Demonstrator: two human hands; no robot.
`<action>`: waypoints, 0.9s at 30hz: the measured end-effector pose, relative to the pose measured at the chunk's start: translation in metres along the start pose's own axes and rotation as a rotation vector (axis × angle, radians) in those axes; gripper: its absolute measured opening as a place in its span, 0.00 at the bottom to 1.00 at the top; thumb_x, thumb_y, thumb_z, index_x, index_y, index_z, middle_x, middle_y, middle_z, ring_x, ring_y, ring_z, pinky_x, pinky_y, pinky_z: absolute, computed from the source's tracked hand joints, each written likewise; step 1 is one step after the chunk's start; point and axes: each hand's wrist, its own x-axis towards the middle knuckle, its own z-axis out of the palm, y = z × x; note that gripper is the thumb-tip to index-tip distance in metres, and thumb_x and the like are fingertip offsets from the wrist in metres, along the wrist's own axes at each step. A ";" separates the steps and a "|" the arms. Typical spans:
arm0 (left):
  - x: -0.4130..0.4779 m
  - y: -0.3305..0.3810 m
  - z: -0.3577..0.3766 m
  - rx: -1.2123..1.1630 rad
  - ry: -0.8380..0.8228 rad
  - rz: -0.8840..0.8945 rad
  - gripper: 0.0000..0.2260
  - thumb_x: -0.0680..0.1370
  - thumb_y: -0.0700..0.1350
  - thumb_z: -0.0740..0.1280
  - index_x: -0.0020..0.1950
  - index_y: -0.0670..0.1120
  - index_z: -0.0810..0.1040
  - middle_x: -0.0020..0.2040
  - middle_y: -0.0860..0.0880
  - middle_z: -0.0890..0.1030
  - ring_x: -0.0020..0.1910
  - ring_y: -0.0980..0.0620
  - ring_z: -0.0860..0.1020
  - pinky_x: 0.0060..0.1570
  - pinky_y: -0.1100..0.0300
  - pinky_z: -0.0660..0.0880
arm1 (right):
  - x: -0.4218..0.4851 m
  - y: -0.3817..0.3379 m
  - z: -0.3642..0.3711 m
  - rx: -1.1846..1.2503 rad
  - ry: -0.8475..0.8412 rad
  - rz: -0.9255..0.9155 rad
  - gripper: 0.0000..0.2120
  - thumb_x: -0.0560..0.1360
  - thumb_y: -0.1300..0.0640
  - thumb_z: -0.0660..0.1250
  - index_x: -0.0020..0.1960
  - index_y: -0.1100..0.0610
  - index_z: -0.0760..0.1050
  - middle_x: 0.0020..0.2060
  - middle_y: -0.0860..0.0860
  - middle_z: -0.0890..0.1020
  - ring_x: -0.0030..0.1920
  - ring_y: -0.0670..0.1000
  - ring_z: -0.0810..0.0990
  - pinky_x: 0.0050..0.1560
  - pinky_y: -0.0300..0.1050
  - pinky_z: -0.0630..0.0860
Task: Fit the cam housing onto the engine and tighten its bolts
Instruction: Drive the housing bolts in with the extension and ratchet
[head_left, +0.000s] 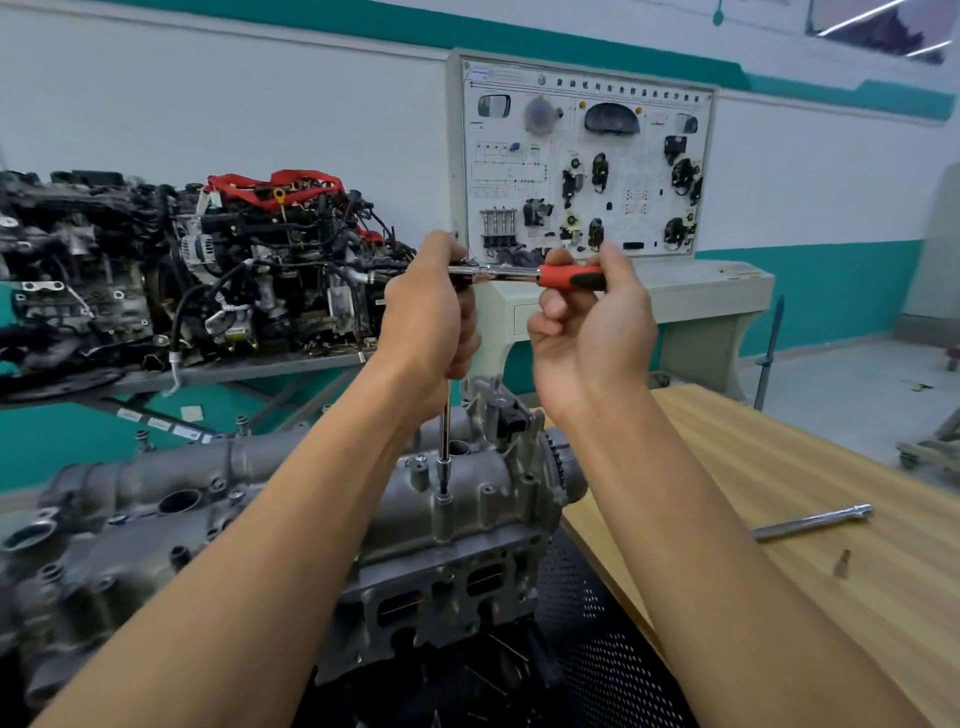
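By the wooden table (810, 467), left hand (426, 317) fingers (468, 322) wrap the ratchet head (470, 274), apparently; right hand (592, 322) fingers (558, 306) pinch its handle (569, 276).

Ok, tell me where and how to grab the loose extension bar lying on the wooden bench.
Pinch the extension bar at mid-shaft from above, fingers straddling its width: it lies flat on the bench, thin and round, with its thicker end pointing away to the right.

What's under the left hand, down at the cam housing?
An extension bar drops from the left hand to a socket seated on the cam housing. The socket covers the bolt; the hand hides the bar's top, where the ratchet held by the right hand joins.
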 end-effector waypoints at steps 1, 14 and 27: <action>0.000 0.000 -0.001 -0.005 -0.003 -0.002 0.20 0.78 0.50 0.58 0.27 0.51 0.57 0.23 0.52 0.56 0.21 0.52 0.51 0.23 0.65 0.50 | -0.003 0.000 0.002 -0.014 0.014 -0.017 0.07 0.83 0.53 0.58 0.49 0.55 0.64 0.33 0.52 0.81 0.22 0.46 0.67 0.22 0.37 0.60; 0.003 0.002 -0.004 0.009 -0.043 -0.023 0.22 0.78 0.51 0.57 0.26 0.52 0.55 0.23 0.52 0.54 0.23 0.52 0.50 0.23 0.65 0.49 | -0.013 0.002 0.002 -0.085 0.020 -0.105 0.06 0.83 0.55 0.60 0.54 0.58 0.66 0.36 0.53 0.84 0.23 0.47 0.72 0.24 0.38 0.60; -0.014 -0.003 -0.002 -0.010 0.012 0.076 0.26 0.79 0.51 0.60 0.20 0.51 0.61 0.22 0.54 0.59 0.22 0.53 0.54 0.20 0.64 0.54 | -0.049 0.073 -0.050 -0.414 -0.331 0.184 0.37 0.75 0.32 0.50 0.58 0.64 0.76 0.45 0.55 0.83 0.45 0.50 0.80 0.45 0.43 0.75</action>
